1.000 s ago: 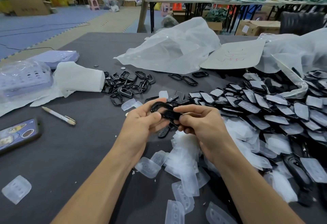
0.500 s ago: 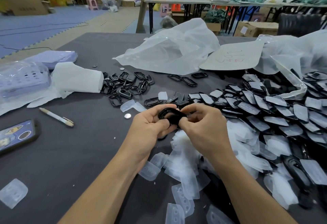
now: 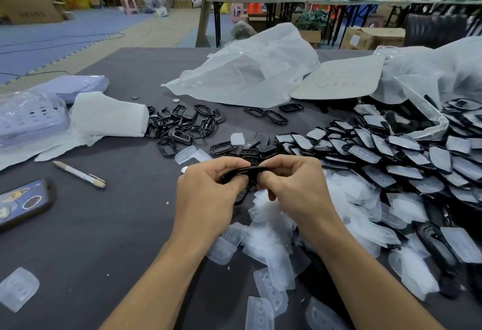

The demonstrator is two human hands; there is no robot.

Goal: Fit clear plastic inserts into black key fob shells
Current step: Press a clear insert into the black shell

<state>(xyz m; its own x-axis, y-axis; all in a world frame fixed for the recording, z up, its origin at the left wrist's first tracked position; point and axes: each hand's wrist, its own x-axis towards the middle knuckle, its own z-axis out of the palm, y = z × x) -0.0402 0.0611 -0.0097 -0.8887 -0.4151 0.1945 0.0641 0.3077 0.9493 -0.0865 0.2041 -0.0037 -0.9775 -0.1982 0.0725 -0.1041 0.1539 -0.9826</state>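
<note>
Both hands are busy on one black plastic key fob shell [image 3: 243,171], held up over the dark grey counter [image 3: 112,225] just in front of the heap of clear plastic inserts [image 3: 271,228]. The left hand [image 3: 208,194] pinches its left end w/ curled fingers & thumb; the right hand [image 3: 294,188] pinches the right end the same way. Can't tell if an insert is seated inside, as the fingers cover it.

Vs. half a sec ago: the shell showed as an open ring facing up, now it's turned edge-on, a thin dark strip btwn the two grips. The hands sit at approx the same spot. The small silver coin [image 3: 184,170] lay apart from the left hand before, now it's half hidden behind the knuckles. Everything else lies as it was.

Room & edges: the right side is packed. The spread of finished black shells w/ clear inserts [image 3: 391,162] runs to the frame edge, touching the loose inserts. The loose black empty frames [image 3: 182,127] are well apart, further back on the left, against the white folded sheet [image 3: 109,117]. The crumpled white plastic bag [image 3: 247,74] and grey card w/ red writing [image 3: 339,80] lie near the counter's far edge. Bare counter lies left of the left forearm, bounded by the white pen [image 3: 78,174], the dark-cased phone [image 3: 23,201] and a lone clear insert [image 3: 18,288] near the bottom left corner.
</note>
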